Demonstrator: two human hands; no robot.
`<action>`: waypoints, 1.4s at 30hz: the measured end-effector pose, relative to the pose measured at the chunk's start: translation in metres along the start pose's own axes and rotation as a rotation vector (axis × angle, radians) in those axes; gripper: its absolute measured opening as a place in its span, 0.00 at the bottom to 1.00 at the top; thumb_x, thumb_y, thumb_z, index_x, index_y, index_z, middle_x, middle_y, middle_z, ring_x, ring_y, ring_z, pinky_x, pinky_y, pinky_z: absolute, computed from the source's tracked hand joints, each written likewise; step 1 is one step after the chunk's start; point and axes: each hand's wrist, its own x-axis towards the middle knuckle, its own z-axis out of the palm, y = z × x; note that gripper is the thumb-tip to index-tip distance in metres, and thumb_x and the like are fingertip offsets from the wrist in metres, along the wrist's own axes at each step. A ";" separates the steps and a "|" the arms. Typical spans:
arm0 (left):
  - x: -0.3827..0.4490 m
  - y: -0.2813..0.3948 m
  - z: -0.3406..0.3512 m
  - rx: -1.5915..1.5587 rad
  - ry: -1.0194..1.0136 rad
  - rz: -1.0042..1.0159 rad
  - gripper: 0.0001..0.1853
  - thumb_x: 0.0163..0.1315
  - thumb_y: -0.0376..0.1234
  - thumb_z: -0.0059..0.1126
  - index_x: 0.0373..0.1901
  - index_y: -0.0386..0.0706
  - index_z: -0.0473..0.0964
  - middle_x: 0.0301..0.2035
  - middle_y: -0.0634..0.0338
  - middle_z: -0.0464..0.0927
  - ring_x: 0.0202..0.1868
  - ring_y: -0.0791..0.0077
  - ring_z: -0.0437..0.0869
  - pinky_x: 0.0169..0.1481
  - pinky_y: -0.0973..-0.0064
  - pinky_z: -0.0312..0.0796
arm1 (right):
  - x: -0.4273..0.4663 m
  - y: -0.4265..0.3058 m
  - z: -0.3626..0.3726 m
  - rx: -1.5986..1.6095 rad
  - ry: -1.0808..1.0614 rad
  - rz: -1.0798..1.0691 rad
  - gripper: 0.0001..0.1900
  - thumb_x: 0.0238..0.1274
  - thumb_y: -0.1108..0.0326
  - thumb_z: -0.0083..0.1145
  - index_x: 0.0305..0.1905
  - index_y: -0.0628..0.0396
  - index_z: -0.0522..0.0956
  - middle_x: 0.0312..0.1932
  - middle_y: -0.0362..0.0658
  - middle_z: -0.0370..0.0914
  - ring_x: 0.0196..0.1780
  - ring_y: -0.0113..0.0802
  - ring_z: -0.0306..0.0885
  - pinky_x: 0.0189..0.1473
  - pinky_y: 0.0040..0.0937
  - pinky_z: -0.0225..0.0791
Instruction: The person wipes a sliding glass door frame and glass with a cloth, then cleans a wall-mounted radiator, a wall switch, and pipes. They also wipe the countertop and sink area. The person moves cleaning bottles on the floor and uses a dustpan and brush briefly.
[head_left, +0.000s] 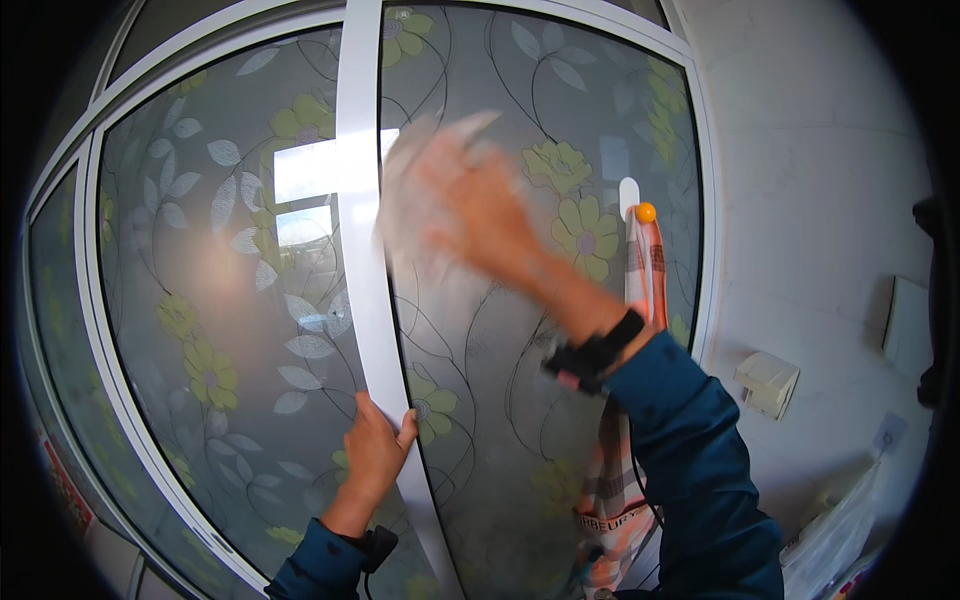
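Observation:
A pale cloth (409, 187), blurred by motion, is pressed under my right hand (480, 202) against a frosted glass door panel (487, 360) printed with green flowers and vines. The cloth lies beside the white door frame's upright (360, 225) and reaches its edge. Lower down, my left hand (381, 442) grips that same upright, thumb on the right side and fingers around the left. On the left stands another flowered glass panel (225, 300), with bright window reflections near the upright. Both wrists wear black straps.
A plaid apron (615, 517) hangs from a white hook (628, 195) with an orange knob (646, 213). On the white wall at right are a covered socket box (766, 384) and, lower, a clear plastic bag (836, 525) hanging from an adhesive hook (889, 435).

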 end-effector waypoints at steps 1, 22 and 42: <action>0.000 0.000 -0.001 0.008 -0.024 -0.010 0.30 0.59 0.43 0.65 0.49 0.31 0.60 0.37 0.39 0.78 0.37 0.41 0.82 0.39 0.54 0.74 | -0.014 -0.034 0.004 0.105 -0.032 -0.097 0.34 0.54 0.59 0.65 0.68 0.48 0.69 0.63 0.49 0.71 0.64 0.44 0.68 0.71 0.49 0.54; 0.000 0.002 0.000 0.023 -0.024 -0.047 0.30 0.60 0.43 0.64 0.49 0.31 0.60 0.39 0.38 0.78 0.38 0.40 0.83 0.42 0.54 0.75 | -0.004 -0.023 -0.017 -0.161 0.186 0.146 0.27 0.57 0.73 0.54 0.65 0.53 0.71 0.62 0.55 0.71 0.64 0.42 0.73 0.71 0.48 0.58; -0.001 0.000 -0.006 -0.076 -0.043 0.030 0.28 0.64 0.45 0.62 0.50 0.34 0.60 0.41 0.40 0.78 0.42 0.40 0.81 0.41 0.53 0.74 | 0.113 0.102 0.015 -0.388 0.256 0.424 0.33 0.65 0.52 0.54 0.74 0.46 0.63 0.75 0.60 0.53 0.79 0.55 0.46 0.78 0.54 0.35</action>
